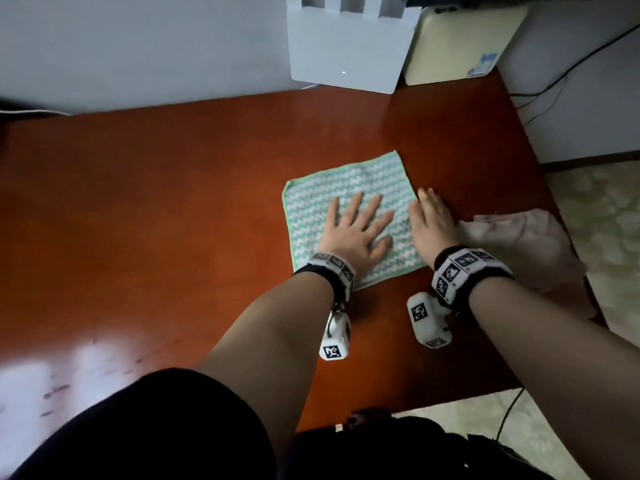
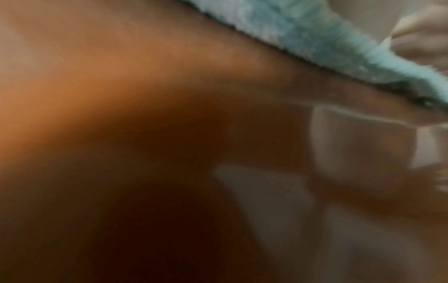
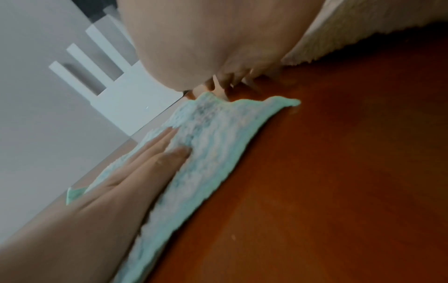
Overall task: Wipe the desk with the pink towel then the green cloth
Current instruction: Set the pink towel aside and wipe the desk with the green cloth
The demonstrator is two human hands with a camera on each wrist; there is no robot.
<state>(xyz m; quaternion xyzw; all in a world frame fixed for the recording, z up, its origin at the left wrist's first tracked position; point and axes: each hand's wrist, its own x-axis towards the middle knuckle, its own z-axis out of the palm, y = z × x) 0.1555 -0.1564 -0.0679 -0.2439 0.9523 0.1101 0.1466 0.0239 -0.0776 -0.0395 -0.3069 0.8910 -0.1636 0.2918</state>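
L hand (image 1: 356, 230) flat on green cloth (image 1: 349, 188) — R hand (image 1: 433, 220) at its edge.

The reddish-brown desk (image 1: 173, 209) carries a green cloth (image 1: 346, 181) spread flat near its middle, a crumpled pink towel (image 1: 526, 244) at the right edge, and 2 boxes at the far side: a white box (image 1: 346, 57) and a cream box (image 1: 457, 43).

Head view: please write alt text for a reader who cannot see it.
A person's left hand presses flat on a green cloth spread on a reddish-brown desk. Their right hand rests at its right edge, beside a crumpled pink towel.
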